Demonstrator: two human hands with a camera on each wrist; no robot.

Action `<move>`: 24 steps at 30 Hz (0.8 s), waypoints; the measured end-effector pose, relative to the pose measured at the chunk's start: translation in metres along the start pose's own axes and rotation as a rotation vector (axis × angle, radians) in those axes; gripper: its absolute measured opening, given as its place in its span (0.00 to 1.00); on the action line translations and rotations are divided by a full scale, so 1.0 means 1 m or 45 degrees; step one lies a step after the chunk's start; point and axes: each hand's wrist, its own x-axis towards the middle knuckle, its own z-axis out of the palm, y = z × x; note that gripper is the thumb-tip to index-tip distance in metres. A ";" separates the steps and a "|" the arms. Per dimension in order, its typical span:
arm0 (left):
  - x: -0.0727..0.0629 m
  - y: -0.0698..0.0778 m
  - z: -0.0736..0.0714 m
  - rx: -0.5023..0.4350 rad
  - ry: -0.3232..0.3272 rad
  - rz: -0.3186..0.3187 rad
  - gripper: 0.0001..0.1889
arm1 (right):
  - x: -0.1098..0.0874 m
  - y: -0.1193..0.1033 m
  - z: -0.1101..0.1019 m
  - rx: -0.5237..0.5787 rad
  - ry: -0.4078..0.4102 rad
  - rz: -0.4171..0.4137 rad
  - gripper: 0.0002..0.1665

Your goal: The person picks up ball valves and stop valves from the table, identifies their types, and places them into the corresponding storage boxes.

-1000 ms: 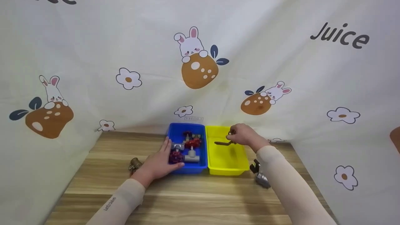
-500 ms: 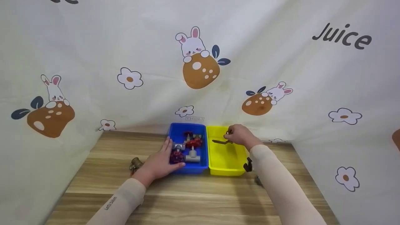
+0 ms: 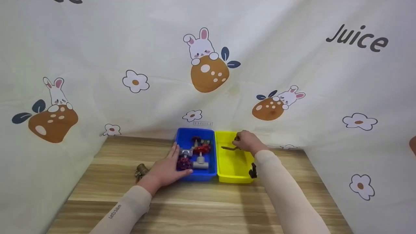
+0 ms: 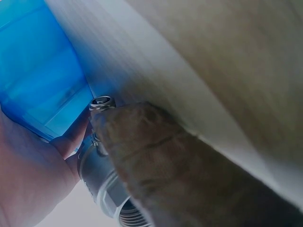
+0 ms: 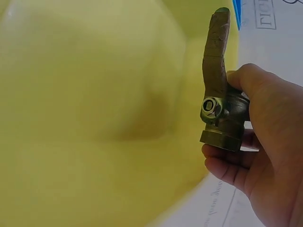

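My right hand (image 3: 249, 141) grips a ball valve (image 5: 225, 116) by its body, over the back of the yellow box (image 3: 235, 179). The valve's brown lever (image 3: 229, 148) points left in the head view. My left hand (image 3: 165, 169) rests against the left wall of the blue box (image 3: 200, 177), fingers straight and thumb over the near rim. Inside that box lie several valves, among them a grey T-shaped one (image 3: 200, 162) and a red-handled one (image 3: 202, 149). Another ball valve (image 4: 102, 175) with a brown lever is beside my left wrist, partly hidden by it in the head view.
The two boxes stand side by side at the back of the wooden table (image 3: 195, 208), before a printed cloth (image 3: 156, 45). A black handle (image 3: 253, 170) shows next to my right forearm, which hides the rest of that piece.
My right forearm has swung left and now covers the grey valve that showed right of the yellow box. The held ball valve has shifted slightly. My left hand has stayed in place.
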 end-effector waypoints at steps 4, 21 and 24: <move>0.000 0.000 0.000 0.003 0.004 0.003 0.65 | 0.005 0.000 0.002 0.000 -0.023 0.044 0.13; 0.000 -0.001 0.000 0.000 -0.004 0.007 0.66 | 0.008 -0.014 -0.003 0.075 -0.098 0.165 0.12; -0.001 0.000 -0.001 -0.006 -0.004 0.008 0.67 | 0.006 -0.015 -0.003 0.042 -0.105 0.140 0.12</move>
